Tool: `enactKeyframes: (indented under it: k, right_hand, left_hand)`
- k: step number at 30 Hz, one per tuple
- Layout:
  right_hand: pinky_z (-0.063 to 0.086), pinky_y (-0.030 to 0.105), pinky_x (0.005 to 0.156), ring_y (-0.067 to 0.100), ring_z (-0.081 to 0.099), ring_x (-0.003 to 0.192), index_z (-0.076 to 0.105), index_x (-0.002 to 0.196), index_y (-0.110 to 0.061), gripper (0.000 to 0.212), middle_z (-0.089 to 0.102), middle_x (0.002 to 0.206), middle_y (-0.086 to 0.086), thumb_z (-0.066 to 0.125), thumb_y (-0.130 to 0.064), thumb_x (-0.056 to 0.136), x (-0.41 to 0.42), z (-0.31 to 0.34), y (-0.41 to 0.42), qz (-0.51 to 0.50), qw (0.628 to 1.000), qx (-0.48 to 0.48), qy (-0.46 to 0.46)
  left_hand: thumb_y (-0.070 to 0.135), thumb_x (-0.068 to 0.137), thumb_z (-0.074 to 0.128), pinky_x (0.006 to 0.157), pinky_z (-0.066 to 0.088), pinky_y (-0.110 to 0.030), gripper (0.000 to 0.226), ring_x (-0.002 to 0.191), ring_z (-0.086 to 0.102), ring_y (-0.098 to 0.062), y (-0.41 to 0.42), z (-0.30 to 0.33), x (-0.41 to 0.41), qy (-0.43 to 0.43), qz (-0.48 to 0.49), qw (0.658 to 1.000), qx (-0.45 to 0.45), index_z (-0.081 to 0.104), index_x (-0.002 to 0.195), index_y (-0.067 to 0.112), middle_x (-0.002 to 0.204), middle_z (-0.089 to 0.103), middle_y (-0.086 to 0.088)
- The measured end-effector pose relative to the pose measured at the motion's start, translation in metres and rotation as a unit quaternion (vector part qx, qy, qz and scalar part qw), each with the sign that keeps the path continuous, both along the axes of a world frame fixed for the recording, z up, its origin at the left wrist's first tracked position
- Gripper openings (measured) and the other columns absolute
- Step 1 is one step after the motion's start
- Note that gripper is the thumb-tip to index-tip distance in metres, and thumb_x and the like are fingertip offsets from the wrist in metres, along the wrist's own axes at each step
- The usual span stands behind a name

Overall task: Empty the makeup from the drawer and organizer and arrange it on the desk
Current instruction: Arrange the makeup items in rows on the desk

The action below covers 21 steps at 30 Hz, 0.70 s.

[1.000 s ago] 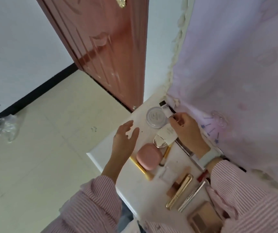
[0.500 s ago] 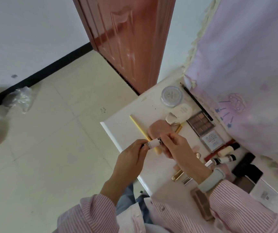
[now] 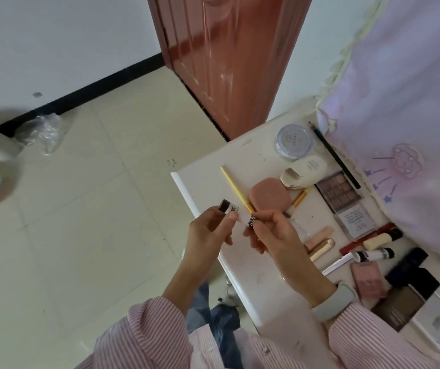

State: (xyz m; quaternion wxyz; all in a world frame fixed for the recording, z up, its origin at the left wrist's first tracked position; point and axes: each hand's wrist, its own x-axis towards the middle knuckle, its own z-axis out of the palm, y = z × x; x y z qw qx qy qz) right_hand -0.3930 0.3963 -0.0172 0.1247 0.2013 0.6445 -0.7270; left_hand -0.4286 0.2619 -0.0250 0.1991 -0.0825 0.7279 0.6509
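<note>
Both hands are on one small white tube (image 3: 236, 214) with a black cap, held out past the near edge of the white desk (image 3: 245, 283), over the floor. Left hand (image 3: 208, 230) pinches the cap end, right hand (image 3: 274, 235) pinches the other end between thumb and fingers. Rest of the makeup is already laid out on the desk: a round clear jar (image 3: 294, 141), a pink compact (image 3: 270, 196) next to a yellow brush (image 3: 236, 189), an eyeshadow palette (image 3: 338, 190), and a black pencil (image 3: 333, 153) along the lilac cloth (image 3: 399, 102).
</note>
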Motion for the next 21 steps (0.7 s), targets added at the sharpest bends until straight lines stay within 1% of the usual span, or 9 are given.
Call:
enactKeyframes:
  k: [3,5,8,11,13,15,17,19,21]
  right_hand:
    - [0.043,0.017,0.062,0.008,0.059,0.073,0.052,0.097,-0.022,0.01,0.067,0.089,-0.002,0.051,-0.014,0.092,0.004,-0.013,-0.001,0.068,0.995,0.076,-0.006]
    - [0.042,0.017,0.066,0.008,0.058,0.077,0.053,0.095,-0.026,0.008,0.064,0.092,-0.002,0.05,-0.019,0.092,0.004,-0.018,0.003,0.086,0.987,0.133,-0.012]
    - [0.04,0.012,0.053,0.001,0.048,0.052,0.057,0.083,-0.01,0.016,0.054,0.065,0.001,0.046,-0.014,0.094,-0.005,-0.01,0.009,0.02,0.993,0.112,0.008]
    - [0.033,0.011,0.046,0.002,0.036,0.043,0.054,0.078,-0.002,0.03,0.041,0.054,0.0,0.041,-0.022,0.096,-0.016,-0.003,0.01,0.052,0.99,0.131,0.033]
    - [0.032,0.012,0.046,0.002,0.036,0.043,0.055,0.083,-0.002,0.035,0.042,0.052,-0.004,0.041,-0.032,0.096,-0.022,0.001,0.006,0.105,0.979,0.17,0.046]
    - [0.032,0.012,0.046,0.002,0.04,0.041,0.052,0.076,-0.012,0.029,0.046,0.046,-0.008,0.044,-0.032,0.094,-0.024,0.0,0.005,0.13,0.967,0.211,0.054]
    - [0.034,0.011,0.047,0.0,0.044,0.044,0.05,0.079,-0.019,0.016,0.05,0.051,-0.012,0.047,-0.023,0.094,-0.025,0.001,0.008,0.139,0.965,0.214,0.065]
    - [0.039,0.011,0.055,-0.003,0.049,0.058,0.049,0.089,-0.025,0.012,0.052,0.072,-0.013,0.049,-0.014,0.093,-0.026,-0.001,0.013,0.171,0.964,0.189,0.074]
    - [0.041,0.012,0.06,-0.002,0.05,0.065,0.049,0.099,-0.026,0.011,0.054,0.085,-0.009,0.049,-0.017,0.093,-0.03,0.002,0.015,0.194,0.965,0.164,0.063]
  left_hand:
    - [0.019,0.091,0.053,0.073,0.054,-0.029,0.016,0.075,0.066,-0.012,-0.003,-0.005,0.001,-0.019,0.026,0.998,0.056,0.062,0.095,0.006,0.084,0.068,-0.001]
    - [0.016,0.096,0.045,0.079,0.055,-0.029,0.016,0.092,0.067,-0.016,-0.007,-0.004,0.0,-0.012,0.048,0.995,0.088,0.054,0.104,0.005,0.096,0.068,-0.007]
    - [0.011,0.095,0.045,0.07,0.054,-0.021,0.006,0.075,0.067,-0.011,-0.013,-0.005,-0.002,0.027,0.009,0.999,0.041,0.05,0.099,0.013,0.081,0.065,-0.01]
    - [0.011,0.086,0.063,0.06,0.045,-0.011,0.018,0.062,0.056,0.003,-0.016,-0.009,-0.002,0.092,-0.088,0.988,-0.092,0.056,0.089,0.028,0.077,0.06,0.011]
    - [0.014,0.08,0.069,0.061,0.042,-0.008,0.021,0.066,0.055,0.007,-0.015,-0.011,0.0,0.131,-0.136,0.974,-0.123,0.058,0.092,0.027,0.081,0.059,0.019]
    - [0.019,0.079,0.07,0.06,0.041,-0.009,0.029,0.064,0.053,0.007,-0.014,-0.011,-0.001,0.125,-0.152,0.971,-0.133,0.048,0.09,0.033,0.082,0.057,0.02]
    - [0.022,0.08,0.069,0.056,0.038,-0.01,0.032,0.057,0.05,0.004,-0.014,-0.01,-0.005,0.109,-0.151,0.974,-0.132,0.04,0.085,0.035,0.078,0.056,0.015]
    - [0.023,0.081,0.067,0.052,0.038,-0.014,0.03,0.054,0.047,-0.003,-0.015,-0.011,-0.01,0.112,-0.141,0.975,-0.132,0.04,0.083,0.034,0.075,0.058,0.005]
    - [0.028,0.08,0.066,0.054,0.038,-0.02,0.026,0.057,0.049,-0.013,-0.016,-0.012,-0.014,0.113,-0.136,0.977,-0.122,0.041,0.083,0.033,0.077,0.062,-0.005]
